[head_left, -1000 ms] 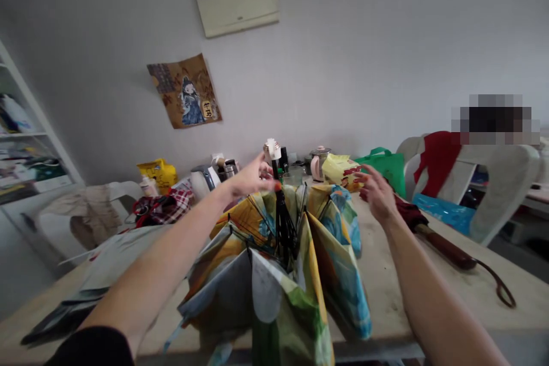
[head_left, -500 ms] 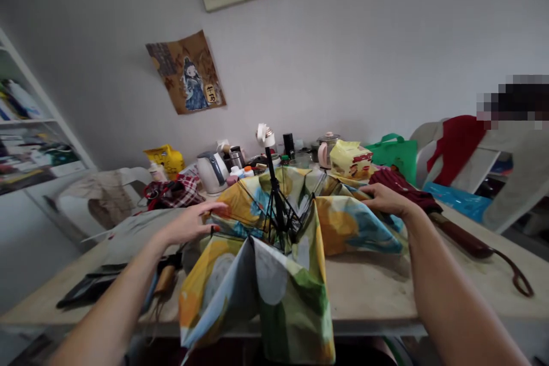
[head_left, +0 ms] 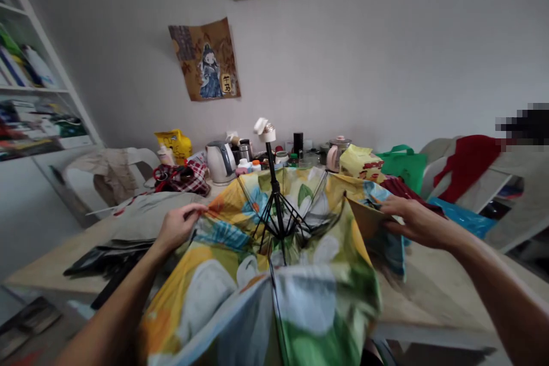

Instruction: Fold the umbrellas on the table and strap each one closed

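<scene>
A flowered umbrella (head_left: 214, 291) in yellow, green, blue and white lies partly spread and upside down on the table. Its black shaft and ribs stand up from the middle, topped by a white handle (head_left: 266, 131). On the left, my left hand (head_left: 180, 226) pinches the canopy's edge between thumb and fingers. Across from it, my right hand (head_left: 407, 217) grips the canopy edge on the right side. The front of the canopy sags over the near table edge towards me.
Grey folded umbrellas (head_left: 141, 217) lie at left on the table (head_left: 433, 297). Along the back stand a kettle (head_left: 220, 161), jars, a yellow bag (head_left: 175, 146), a snack packet (head_left: 361, 163) and a green bag (head_left: 405, 168). At far right a person sits near a red cloth (head_left: 469, 163).
The canopy has spread wider, its front coming nearer me. My left hand has closed on the left edge, and my right hand has moved outward with the right edge. The view has shifted.
</scene>
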The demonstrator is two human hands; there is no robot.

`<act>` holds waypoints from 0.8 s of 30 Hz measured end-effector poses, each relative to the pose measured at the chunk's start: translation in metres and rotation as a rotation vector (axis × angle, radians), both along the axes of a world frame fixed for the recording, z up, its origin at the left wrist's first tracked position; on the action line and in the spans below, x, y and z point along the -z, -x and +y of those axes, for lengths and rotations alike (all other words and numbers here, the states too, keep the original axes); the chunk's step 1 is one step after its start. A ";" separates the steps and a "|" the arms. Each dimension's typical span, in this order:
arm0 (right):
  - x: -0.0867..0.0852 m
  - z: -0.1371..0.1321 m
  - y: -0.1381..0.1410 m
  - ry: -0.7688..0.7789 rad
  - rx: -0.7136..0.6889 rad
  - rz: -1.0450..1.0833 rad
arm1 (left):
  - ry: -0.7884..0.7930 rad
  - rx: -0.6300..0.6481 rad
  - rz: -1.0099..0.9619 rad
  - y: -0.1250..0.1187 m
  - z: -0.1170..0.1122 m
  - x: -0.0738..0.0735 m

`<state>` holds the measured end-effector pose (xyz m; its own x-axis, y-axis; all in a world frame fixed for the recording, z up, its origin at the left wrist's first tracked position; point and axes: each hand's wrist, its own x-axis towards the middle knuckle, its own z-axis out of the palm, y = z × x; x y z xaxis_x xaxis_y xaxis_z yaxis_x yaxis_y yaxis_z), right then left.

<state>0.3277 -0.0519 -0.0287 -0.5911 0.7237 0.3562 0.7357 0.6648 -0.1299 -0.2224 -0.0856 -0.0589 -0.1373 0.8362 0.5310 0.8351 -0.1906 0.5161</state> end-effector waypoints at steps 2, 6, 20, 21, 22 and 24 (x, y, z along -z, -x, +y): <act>0.017 -0.017 -0.017 -0.047 -0.010 0.019 | -0.013 0.011 -0.036 0.010 -0.012 0.012; 0.040 -0.036 -0.036 -0.267 -0.006 0.095 | -0.065 0.035 -0.071 0.004 -0.023 0.023; 0.051 -0.060 -0.030 -0.626 0.147 0.223 | -0.152 0.155 -0.042 -0.008 -0.020 0.016; 0.052 -0.061 -0.030 -0.581 0.130 0.263 | -0.098 0.200 -0.017 -0.005 -0.020 0.017; 0.052 -0.063 -0.031 -0.538 0.119 0.302 | -0.049 0.238 0.014 -0.001 -0.021 0.018; 0.050 -0.066 -0.033 -0.450 0.129 0.382 | 0.000 0.280 0.096 0.004 -0.023 0.015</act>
